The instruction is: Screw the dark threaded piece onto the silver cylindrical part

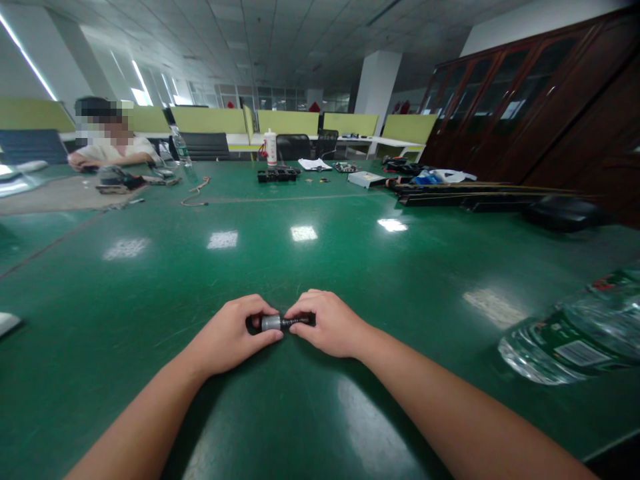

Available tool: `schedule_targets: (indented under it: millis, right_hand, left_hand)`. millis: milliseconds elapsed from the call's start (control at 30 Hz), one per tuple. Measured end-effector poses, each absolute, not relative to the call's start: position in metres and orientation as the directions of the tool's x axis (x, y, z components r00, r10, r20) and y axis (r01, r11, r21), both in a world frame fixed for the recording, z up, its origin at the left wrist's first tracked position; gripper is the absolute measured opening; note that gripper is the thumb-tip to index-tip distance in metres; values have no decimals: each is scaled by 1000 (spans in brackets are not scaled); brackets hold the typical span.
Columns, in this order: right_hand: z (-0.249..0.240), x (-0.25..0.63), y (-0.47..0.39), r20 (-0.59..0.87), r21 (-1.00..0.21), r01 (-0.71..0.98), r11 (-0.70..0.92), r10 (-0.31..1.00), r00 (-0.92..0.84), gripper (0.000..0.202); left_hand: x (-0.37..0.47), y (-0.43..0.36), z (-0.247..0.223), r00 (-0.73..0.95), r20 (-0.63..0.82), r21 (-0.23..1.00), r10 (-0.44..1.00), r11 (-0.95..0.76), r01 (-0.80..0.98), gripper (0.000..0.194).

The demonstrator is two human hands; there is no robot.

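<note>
Low over the green table [295,267], in the middle, both my hands are closed on one small part: a silver cylinder with a dark shaft [271,323]. My left hand [231,335] pinches the cylinder and its black end between thumb and fingers. From the other side, my right hand [327,323] grips the thin dark shaft. The part lies roughly level, its axis running left to right. My fingers hide both of its ends, and its exact kind cannot be made out.
A large water bottle [570,340] lies close by my right forearm. Dark metal rails [450,193], a black box-like part [277,175], a white bottle [271,148] and a cable [196,192] are farther back. Another person [115,143] sits at the far left.
</note>
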State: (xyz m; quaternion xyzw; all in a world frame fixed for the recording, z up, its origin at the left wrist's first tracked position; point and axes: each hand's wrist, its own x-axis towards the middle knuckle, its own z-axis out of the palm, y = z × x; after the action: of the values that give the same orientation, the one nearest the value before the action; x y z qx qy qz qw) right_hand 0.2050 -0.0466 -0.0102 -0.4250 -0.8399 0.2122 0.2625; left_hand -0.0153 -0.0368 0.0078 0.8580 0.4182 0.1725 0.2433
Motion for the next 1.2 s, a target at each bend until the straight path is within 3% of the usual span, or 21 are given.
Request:
schedule_targets:
  millis: [1200]
  right_hand:
    - [-8, 208, -46, 239, -563, 656, 503, 859, -453, 10]
  left_hand:
    - [-20, -35, 8, 595, 137, 528, 792, -567, 633, 23]
